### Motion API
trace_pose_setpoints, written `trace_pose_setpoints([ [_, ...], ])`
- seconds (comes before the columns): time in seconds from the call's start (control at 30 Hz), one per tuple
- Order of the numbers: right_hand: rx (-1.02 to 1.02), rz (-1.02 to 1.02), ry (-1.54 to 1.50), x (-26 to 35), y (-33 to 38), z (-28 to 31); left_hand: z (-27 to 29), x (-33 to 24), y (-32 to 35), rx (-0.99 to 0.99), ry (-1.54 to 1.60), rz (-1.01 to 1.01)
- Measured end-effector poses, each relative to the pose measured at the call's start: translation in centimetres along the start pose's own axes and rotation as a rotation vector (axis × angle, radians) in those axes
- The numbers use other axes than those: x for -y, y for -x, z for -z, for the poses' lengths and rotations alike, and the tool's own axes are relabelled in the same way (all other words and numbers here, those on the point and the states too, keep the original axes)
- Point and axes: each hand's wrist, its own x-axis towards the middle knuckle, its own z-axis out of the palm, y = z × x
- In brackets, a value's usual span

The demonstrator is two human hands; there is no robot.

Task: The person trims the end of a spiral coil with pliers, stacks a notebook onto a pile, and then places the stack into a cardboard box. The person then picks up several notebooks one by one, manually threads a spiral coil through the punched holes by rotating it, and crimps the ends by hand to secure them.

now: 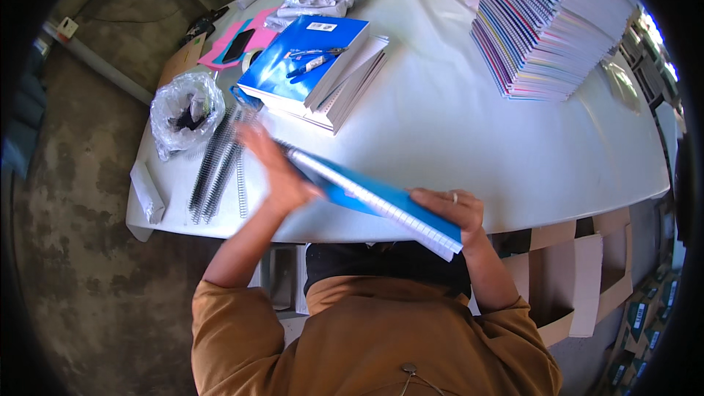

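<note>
My right hand, with a ring on one finger, grips the near right end of a blue-covered notebook. The notebook is held tilted over the table's front edge, its row of binding holes turned toward me. My left hand is at the notebook's far left end, smeared by motion; whether it touches the notebook cannot be made out. Just left of that hand lie several black spiral binding coils and a paler coil.
Behind my left hand stands a stack of blue-covered books with pens on top. A plastic bag sits at the left edge. Spiral-bound notebooks rise in a tall pile at the far right. Cardboard boxes stand below the table.
</note>
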Motion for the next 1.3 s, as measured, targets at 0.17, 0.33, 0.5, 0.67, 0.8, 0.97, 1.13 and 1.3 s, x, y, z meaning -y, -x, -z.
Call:
trace_pose_setpoints([
  [0.17,-0.015,-0.017,-0.010,-0.1,-0.5,0.1,0.6,2.2,6.6,0.232,-0.027,-0.044],
  [0.33,-0.060,-0.037,-0.005,-0.6,-0.6,-0.2,0.5,-2.9,4.3,0.265,-0.012,-0.259],
  [0.5,-0.017,0.020,-0.013,0.1,-0.8,-1.0,1.3,-3.3,1.5,0.117,-0.047,-0.577],
  [0.67,-0.036,-0.043,0.007,0.0,-0.7,0.0,0.5,-4.4,0.9,0.148,0.027,-0.483],
  [0.8,0.009,0.064,-0.004,0.3,-1.7,-1.2,-3.6,0.7,2.4,-0.400,0.249,-0.161],
  [0.97,-0.093,-0.131,-0.054,0.0,-0.7,-0.4,0.1,-6.3,-2.5,-0.102,0.026,-0.274],
  [1.13,-0.222,-0.413,-0.440,1.2,-2.4,-1.2,1.3,-5.9,-9.5,0.430,0.076,-0.024],
  [1.3,-0.120,-0.340,-0.134,1.4,-2.2,-0.8,1.0,-3.1,-13.3,-0.294,-0.078,-0.443],
])
